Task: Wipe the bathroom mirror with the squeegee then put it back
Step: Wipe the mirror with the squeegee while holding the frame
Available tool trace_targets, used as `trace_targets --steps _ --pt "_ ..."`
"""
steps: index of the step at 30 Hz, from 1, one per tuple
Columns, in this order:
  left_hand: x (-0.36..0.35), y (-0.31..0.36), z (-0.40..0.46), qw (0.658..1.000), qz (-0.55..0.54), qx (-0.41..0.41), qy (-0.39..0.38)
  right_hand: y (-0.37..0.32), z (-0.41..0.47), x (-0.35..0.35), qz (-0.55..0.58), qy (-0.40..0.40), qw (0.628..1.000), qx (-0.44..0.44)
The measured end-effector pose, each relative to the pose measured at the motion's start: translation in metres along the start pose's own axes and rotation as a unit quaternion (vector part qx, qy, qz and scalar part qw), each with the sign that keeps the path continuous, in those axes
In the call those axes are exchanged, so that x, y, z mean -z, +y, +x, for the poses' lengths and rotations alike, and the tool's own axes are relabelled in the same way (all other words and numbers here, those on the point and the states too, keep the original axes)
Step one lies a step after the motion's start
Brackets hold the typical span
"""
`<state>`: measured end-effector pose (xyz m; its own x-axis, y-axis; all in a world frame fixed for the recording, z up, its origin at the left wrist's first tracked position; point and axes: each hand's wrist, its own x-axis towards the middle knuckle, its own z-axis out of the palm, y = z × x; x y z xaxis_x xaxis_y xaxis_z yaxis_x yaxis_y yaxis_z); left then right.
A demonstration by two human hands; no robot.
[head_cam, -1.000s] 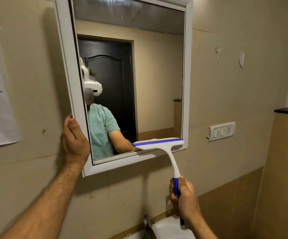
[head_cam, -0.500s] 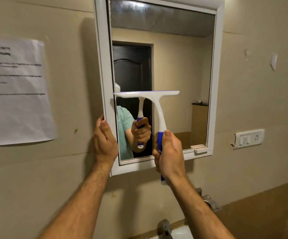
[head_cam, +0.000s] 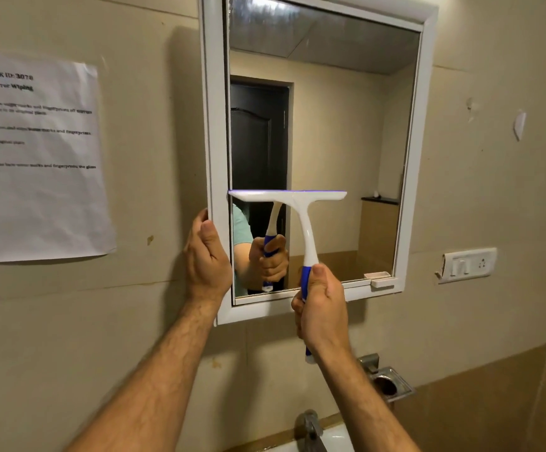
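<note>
**Squeegee blade on the lower left of the glass**

My right hand (head_cam: 322, 308) is closed in a fist around the blue grip of the squeegee (head_cam: 297, 216), thumb up along the handle, with the butt of the handle poking out below my wrist. The white neck rises toward 11 o'clock from that fist to the blade, which lies level against the mirror (head_cam: 337, 125), its left end touching the inner edge of the frame (head_cam: 214, 125). The blade sits below the middle of the glass, at about 8 o'clock from the mirror's centre.

My left hand (head_cam: 206, 259) is clamped on the frame's left edge, fingers curled behind it and thumb on the front face, level with the squeegee's neck.

In the glass I see the reflected fist and handle, just beside the real handle.

A printed sheet (head_cam: 36, 158) hangs on the wall at 9 o'clock from the mirror, a switch plate (head_cam: 466, 265) at 4 o'clock. A tap (head_cam: 311, 429) and soap dish (head_cam: 389, 383) sit below, at 6 o'clock
</note>
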<state>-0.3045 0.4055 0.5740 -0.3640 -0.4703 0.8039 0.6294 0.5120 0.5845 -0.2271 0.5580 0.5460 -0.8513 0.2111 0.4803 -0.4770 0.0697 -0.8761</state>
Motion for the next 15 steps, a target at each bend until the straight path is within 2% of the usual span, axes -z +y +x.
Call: trace_targets --steps 7,15 --pt "-0.002 -0.005 -0.001 1.000 -0.015 0.013 0.001 0.025 -0.032 0.004 -0.010 0.001 0.998 -0.063" --pt "-0.001 0.002 -0.002 0.999 -0.023 0.029 -0.006 0.041 -0.047 0.014 -0.031 -0.009 0.996 -0.078"
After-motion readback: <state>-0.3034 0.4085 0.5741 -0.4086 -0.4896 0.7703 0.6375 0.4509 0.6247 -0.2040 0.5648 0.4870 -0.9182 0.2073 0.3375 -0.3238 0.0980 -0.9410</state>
